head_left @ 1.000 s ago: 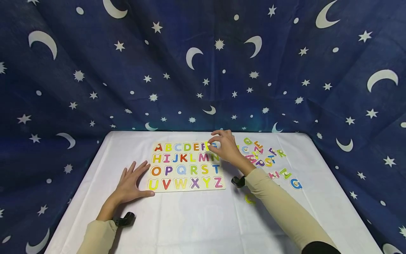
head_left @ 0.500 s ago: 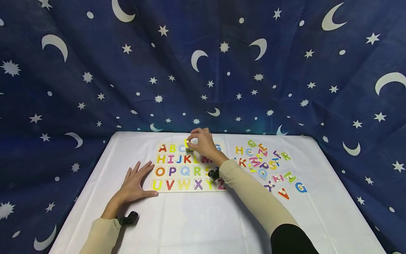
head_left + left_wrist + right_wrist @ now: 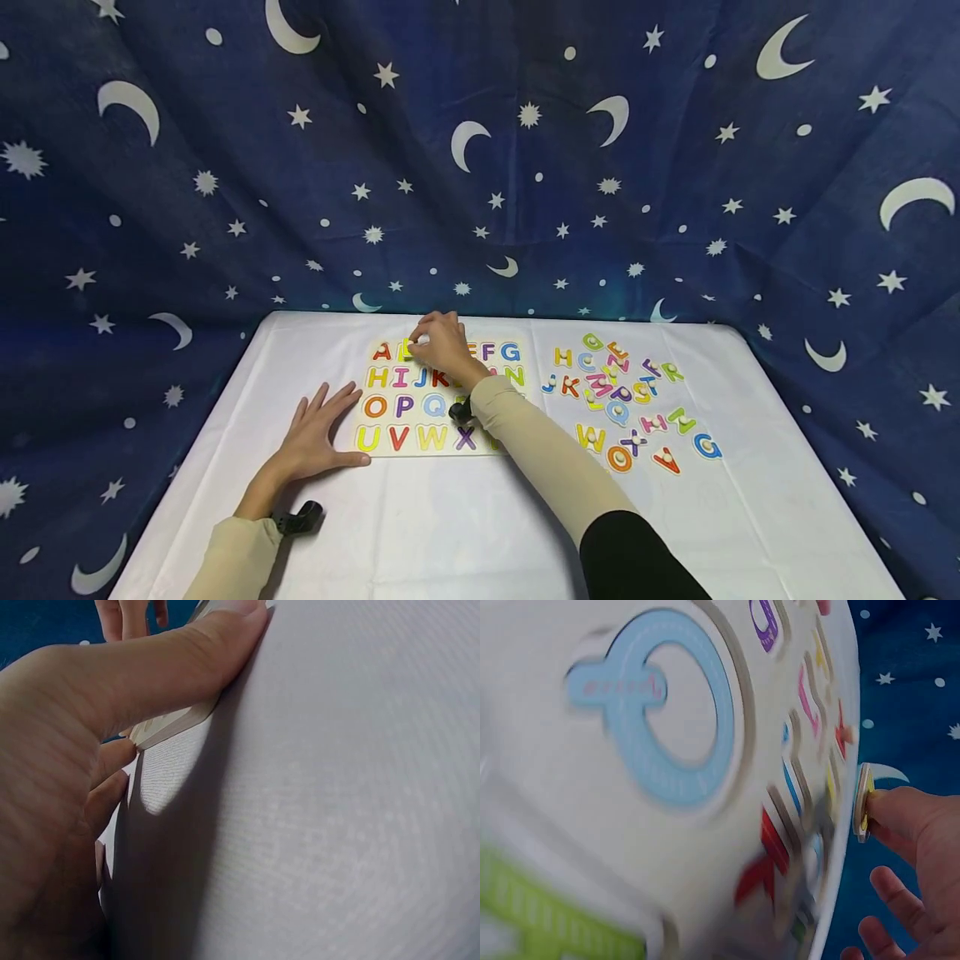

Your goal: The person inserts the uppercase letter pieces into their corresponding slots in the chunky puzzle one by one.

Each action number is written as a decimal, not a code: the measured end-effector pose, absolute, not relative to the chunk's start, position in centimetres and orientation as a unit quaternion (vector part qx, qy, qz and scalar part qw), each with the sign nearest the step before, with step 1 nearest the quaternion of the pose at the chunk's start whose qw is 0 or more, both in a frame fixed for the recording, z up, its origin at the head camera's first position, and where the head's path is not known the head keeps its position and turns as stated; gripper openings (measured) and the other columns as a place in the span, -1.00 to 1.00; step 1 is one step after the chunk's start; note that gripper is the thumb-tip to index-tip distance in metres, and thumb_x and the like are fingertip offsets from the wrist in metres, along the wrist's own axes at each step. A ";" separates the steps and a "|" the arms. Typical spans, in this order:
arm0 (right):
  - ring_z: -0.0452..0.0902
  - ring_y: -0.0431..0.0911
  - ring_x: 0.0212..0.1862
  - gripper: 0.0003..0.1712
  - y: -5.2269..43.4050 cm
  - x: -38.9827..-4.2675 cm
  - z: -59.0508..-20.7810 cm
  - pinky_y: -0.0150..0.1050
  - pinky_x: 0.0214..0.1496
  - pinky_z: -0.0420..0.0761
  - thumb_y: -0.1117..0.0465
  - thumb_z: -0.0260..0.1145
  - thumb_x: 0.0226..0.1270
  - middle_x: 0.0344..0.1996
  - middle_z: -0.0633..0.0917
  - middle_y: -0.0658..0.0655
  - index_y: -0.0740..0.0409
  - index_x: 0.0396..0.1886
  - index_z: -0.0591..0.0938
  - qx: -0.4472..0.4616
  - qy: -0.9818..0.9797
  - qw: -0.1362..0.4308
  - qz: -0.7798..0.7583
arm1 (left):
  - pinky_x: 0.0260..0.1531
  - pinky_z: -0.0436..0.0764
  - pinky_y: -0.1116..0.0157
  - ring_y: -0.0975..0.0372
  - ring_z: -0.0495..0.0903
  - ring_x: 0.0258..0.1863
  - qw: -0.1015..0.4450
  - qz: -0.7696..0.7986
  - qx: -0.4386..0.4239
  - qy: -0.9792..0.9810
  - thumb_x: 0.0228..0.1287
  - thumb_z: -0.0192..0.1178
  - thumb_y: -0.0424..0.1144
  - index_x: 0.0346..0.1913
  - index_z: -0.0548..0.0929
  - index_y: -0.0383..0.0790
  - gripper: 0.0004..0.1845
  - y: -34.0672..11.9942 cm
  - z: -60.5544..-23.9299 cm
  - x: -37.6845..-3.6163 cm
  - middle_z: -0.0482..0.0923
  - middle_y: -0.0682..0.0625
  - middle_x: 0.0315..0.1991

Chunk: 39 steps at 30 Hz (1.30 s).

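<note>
A wooden alphabet board (image 3: 420, 446) lies on the white table, with printed coloured letters from A to Z. My right hand (image 3: 422, 340) reaches across it and pinches a yellow letter piece (image 3: 408, 349) over the top row, just right of the red A. The right wrist view shows the yellow piece (image 3: 863, 802) held edge-on by my fingertips (image 3: 889, 810), slightly above the board (image 3: 547, 765). My left hand (image 3: 318, 425) lies flat on the cloth with fingers spread. Its thumb (image 3: 187, 652) touches the board's lower-left edge (image 3: 176, 724).
Several loose letter pieces (image 3: 622, 392) are scattered on the cloth right of the board. The white tablecloth (image 3: 450, 533) stretches toward me. A dark blue curtain with moons and stars (image 3: 480, 167) hangs behind and beside the table.
My right hand has carried the yellow piece leftward along the top row, from near the G to beside the A. The left hand has stayed put.
</note>
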State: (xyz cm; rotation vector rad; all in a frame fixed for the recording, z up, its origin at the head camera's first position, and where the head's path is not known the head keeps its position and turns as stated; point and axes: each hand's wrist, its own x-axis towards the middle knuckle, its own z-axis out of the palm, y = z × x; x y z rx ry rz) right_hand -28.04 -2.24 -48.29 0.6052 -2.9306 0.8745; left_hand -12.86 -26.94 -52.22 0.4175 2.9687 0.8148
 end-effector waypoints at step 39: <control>0.32 0.07 0.21 -0.70 3.9 -28.9 -43.8 0.00 0.14 0.35 -0.08 0.43 0.39 0.20 0.60 0.06 -0.05 -0.03 0.80 0.235 -0.946 0.098 0.199 | 0.48 -0.23 -0.37 -0.32 -0.10 0.57 -0.015 0.274 0.143 0.951 -0.28 0.63 0.28 0.50 0.39 -0.23 0.23 -26.8 -52.4 -12.5 0.23 -0.24 0.55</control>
